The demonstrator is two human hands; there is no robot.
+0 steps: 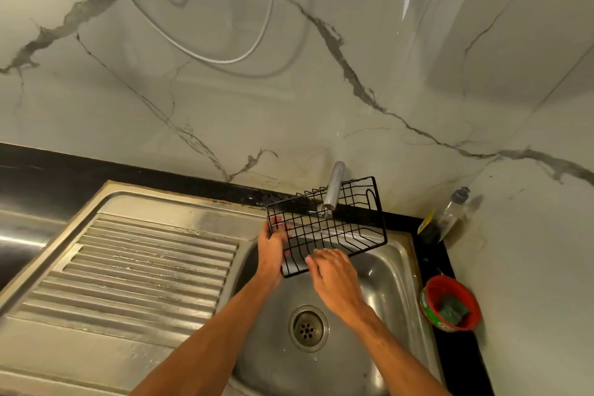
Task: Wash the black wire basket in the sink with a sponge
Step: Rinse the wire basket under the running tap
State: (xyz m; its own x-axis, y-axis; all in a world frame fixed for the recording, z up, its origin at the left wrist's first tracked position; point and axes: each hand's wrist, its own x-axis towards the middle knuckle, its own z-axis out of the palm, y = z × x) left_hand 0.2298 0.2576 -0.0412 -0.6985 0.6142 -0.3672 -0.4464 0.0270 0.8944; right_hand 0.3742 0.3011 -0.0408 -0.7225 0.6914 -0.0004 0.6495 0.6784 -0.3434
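The black wire basket (334,222) is held tilted over the steel sink (389,270), right under the tap (334,185). My left hand (271,243) grips the basket's left end, with its fingers curled round the wires. My right hand (334,273) rests on the basket's near edge with fingers bent over the wires; I cannot tell if it holds anything. A green sponge (453,310) lies in a red bowl (450,305) on the counter to the right of the sink.
A ribbed steel draining board (138,273) spreads out to the left. The drain (308,328) sits in the sink's middle. A clear bottle (450,214) stands in the back right corner. Black and white cables (205,51) hang on the marble wall.
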